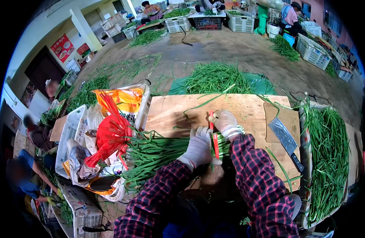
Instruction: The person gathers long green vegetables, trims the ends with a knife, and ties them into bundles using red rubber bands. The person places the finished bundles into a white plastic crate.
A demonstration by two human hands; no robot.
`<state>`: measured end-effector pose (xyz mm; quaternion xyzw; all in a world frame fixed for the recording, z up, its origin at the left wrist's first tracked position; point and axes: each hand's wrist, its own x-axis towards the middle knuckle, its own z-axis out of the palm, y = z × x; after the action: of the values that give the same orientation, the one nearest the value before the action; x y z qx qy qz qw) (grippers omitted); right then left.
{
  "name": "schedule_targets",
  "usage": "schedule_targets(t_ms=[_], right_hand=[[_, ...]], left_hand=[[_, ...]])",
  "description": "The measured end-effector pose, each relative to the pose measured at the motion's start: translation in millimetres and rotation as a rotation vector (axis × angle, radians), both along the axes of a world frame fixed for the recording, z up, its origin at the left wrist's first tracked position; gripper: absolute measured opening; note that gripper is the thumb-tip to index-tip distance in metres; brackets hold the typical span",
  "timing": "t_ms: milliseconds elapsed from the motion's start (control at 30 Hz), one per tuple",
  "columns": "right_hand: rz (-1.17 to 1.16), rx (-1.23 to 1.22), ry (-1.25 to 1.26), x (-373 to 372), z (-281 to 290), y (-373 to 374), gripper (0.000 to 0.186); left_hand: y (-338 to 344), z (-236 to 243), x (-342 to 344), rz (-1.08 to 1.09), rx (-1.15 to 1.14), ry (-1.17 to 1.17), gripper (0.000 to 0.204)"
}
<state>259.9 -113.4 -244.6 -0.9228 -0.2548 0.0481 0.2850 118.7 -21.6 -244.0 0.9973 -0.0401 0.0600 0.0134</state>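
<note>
A bundle of garlic chives (pixel 160 150) lies across the wooden board (pixel 170 109), leaves to the left and pale cut ends to the right. My left hand (pixel 199 147), in a white glove, is closed over the bundle and presses it on the board. A red tie strip (pixel 216 146) crosses the bundle just right of that hand. My right hand (pixel 227 123), also gloved, pinches the strip near its far end. On the board's right side rests a cleaver (pixel 283 135) with a dark handle, apart from both hands. The bundle's underside is hidden.
A crate (pixel 307 174) of loose chives stands at the right. To the left, a white crate (pixel 71 133) holds bags and a bunch of red strips (pixel 113 133). More chives (pixel 218 77) lie beyond the board. Other people work at the left and far back.
</note>
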Motion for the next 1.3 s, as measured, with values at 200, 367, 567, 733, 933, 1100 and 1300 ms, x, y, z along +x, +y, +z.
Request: schedule_targets(t_ms=[200,367,567,733,933,1100,1300], right_hand=[[0.006,0.379,-0.377,-91,42,-52,0.022],[-0.077,0.518,-0.374,-171,82,-124,0.011],[-0.152,0.424,-0.328,-221,53,-171,0.009],[-0.010,0.474,-0.488,-216,52,-152,0.013],[-0.270,0.959,-0.060,-193,23,-176,0.024],[-0.329,1.055,0.162,-186,-16,-195,0.028],[-0.108,0.421,-0.232,-240,35,-203,0.042]], left_hand=[[-2,4,-19,-0.068,-0.049,-0.089,0.078],[-64,14,-56,-0.386,-0.050,-0.232,0.076],[-106,7,-79,-0.313,-0.310,-0.257,0.063],[-88,-37,-62,-0.281,-0.272,-0.103,0.043],[-106,5,-65,-0.313,-0.262,0.003,0.047],[-114,17,-62,-0.287,-0.165,0.035,0.074],[-115,31,-58,-0.182,-0.203,0.316,0.085]])
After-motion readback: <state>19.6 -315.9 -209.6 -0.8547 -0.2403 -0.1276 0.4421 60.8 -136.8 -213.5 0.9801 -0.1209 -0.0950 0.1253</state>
